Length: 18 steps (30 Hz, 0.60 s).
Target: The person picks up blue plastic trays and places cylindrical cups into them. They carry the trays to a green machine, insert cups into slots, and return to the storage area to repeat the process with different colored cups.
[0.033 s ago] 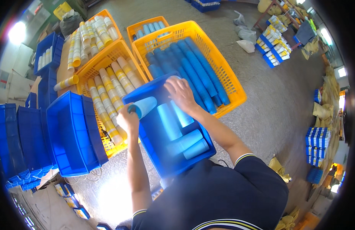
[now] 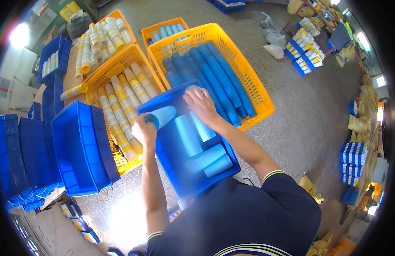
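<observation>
My left hand (image 2: pixel 145 131) is closed on the near end of a light blue tapered cup stack (image 2: pixel 164 116), its dark open end beside my fingers. It lies slanted over the left part of a blue plastic bin (image 2: pixel 168 173) in front of me. My right hand (image 2: pixel 202 109) is at the bin's far right side, with bent fingers around a pale rounded edge that I cannot make out. Inside the bin lie several more light blue tubes of cups (image 2: pixel 189 135), some lengthwise and others slanted near my body.
Beyond the bin stands a yellow crate (image 2: pixel 259 91) of dark blue stacks. Left of it, another yellow crate (image 2: pixel 93 77) holds yellow-and-white stacks. Nested empty blue bins (image 2: pixel 75 149) stand at the left. Plastic bags (image 2: pixel 274 38) lie on the floor at the far right.
My left hand and the light blue cup stack have shifted slightly to the right. My right hand has barely moved.
</observation>
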### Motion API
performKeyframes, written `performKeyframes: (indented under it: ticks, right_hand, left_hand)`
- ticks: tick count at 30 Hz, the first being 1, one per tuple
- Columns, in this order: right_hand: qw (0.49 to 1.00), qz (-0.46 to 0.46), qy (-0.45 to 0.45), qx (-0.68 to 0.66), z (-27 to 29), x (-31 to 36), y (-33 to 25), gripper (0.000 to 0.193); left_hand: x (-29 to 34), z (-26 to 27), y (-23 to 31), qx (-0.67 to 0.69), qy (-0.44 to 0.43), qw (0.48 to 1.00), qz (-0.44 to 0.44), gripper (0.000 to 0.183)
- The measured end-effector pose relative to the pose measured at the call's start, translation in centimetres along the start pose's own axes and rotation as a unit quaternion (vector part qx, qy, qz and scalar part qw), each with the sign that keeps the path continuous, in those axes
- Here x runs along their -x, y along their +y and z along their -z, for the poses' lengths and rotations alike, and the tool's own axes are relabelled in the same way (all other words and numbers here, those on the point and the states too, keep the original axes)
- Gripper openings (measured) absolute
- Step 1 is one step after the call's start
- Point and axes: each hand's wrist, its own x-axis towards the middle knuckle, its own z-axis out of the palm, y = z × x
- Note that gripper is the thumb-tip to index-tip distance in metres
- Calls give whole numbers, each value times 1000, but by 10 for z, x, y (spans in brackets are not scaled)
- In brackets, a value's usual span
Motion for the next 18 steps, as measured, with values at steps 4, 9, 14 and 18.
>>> performKeyframes:
  ticks: [4, 9, 14, 18]
  right_hand:
    - [989, -109, -90, -34, 0, -10, -2, 36]
    - [973, -96, -209, 5, -2, -6, 0, 16]
    - [995, -56, -76, 24, -2, -3, 10, 3]
    - [996, -58, -62, -21, 2, -9, 18, 6]
  left_hand:
    - [-15, -33, 24, -18, -47, 998, -37, 22]
    - [-19, -19, 57, 83, -74, 991, -76, 24]
    - [-16, 28, 58, 139, -16, 987, -78, 39]
    - [-20, 49, 29, 107, -37, 994, -12, 44]
